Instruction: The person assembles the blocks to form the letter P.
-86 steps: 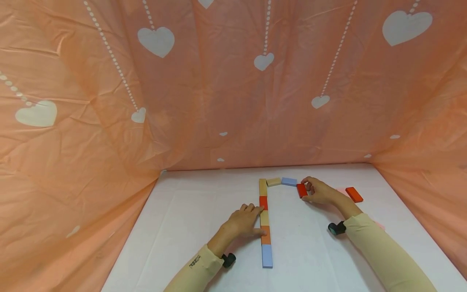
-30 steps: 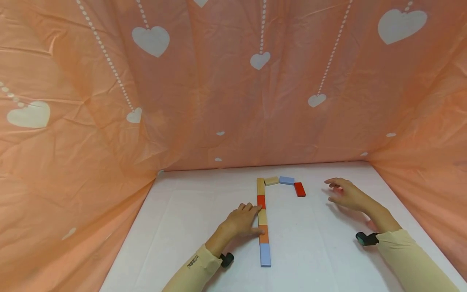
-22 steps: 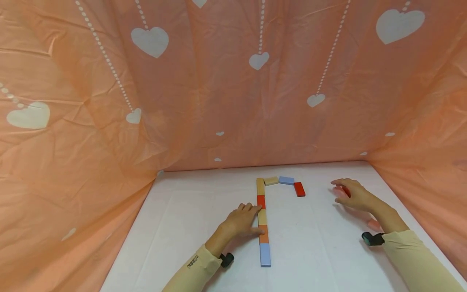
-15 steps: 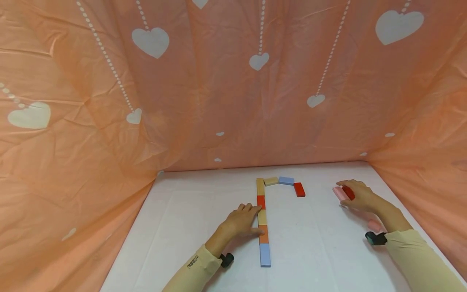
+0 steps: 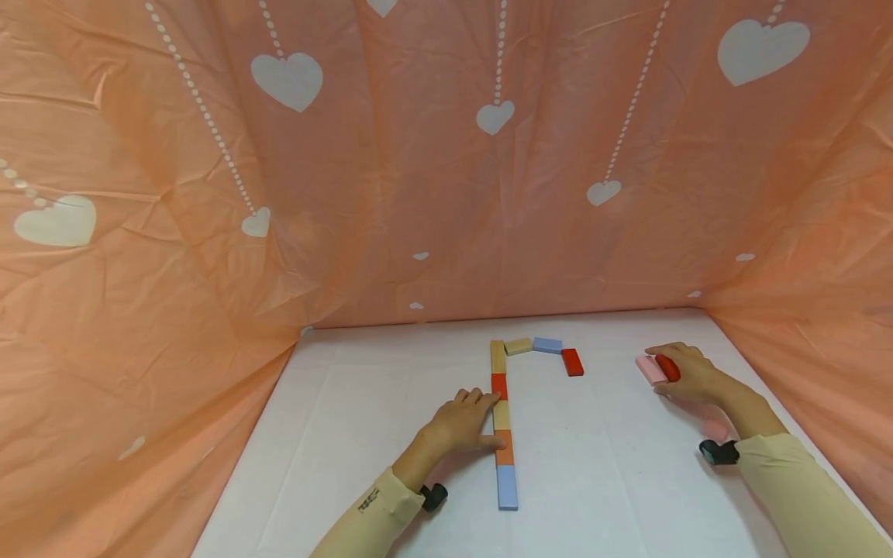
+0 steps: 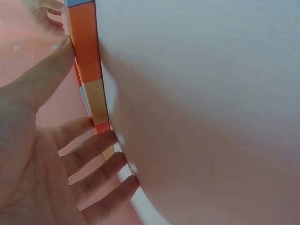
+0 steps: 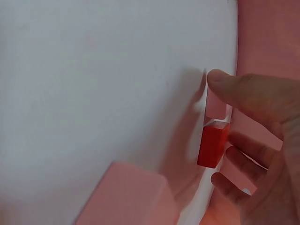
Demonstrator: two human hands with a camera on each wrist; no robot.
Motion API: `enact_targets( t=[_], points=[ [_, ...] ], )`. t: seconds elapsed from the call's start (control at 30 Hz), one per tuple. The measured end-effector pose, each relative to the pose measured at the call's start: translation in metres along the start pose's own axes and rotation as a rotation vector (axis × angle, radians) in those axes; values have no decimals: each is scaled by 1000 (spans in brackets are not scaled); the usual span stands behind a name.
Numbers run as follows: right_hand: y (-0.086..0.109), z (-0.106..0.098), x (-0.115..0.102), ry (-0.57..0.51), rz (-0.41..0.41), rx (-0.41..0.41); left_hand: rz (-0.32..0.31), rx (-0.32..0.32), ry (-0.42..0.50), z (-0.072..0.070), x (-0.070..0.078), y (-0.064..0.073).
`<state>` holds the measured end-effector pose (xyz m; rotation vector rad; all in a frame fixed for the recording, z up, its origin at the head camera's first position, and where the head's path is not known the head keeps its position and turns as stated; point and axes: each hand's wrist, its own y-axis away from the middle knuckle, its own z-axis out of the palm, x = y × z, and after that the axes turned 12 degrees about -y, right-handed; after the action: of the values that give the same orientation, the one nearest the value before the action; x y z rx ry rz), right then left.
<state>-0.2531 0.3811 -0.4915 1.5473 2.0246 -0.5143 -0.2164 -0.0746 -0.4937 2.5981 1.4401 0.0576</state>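
My left hand [image 5: 456, 425] rests beside a straight row of blocks, its index fingertip at the red block [image 5: 499, 385] and its thumb at the orange block [image 5: 505, 449]; in the left wrist view its fingers [image 6: 96, 147] are spread and relaxed. A plain wooden block [image 5: 502, 415] lies between those two, a blue block [image 5: 507, 488] ends the near side and a wooden block [image 5: 498, 356] the far side. At the right, my right hand [image 5: 698, 378] pinches a pink block [image 5: 650, 370] between thumb and index finger. A loose red block [image 7: 213, 145] sits against it, under the palm.
From the row's far end a wooden block [image 5: 518, 346], a blue block [image 5: 547, 345] and a red block [image 5: 573, 362] curve rightward. Another pink block [image 7: 131, 197] lies below my right wrist. A heart-patterned orange curtain [image 5: 391, 194] walls the white table [image 5: 335, 434].
The right hand has let go of the red block at the curve's end, moved right to the loose blocks and closed on the pink one. The left hand has stayed at the row.
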Motion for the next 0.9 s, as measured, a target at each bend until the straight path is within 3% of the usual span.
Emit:
enact_targets(
  t=[0.4, 0.9],
  points=[
    [1, -4, -6, -8, 37, -12, -1, 7, -1, -1, -3, 0],
    [-1, -1, 2, 40, -7, 1, 4, -3, -15, 0, 0, -1]
  ],
)
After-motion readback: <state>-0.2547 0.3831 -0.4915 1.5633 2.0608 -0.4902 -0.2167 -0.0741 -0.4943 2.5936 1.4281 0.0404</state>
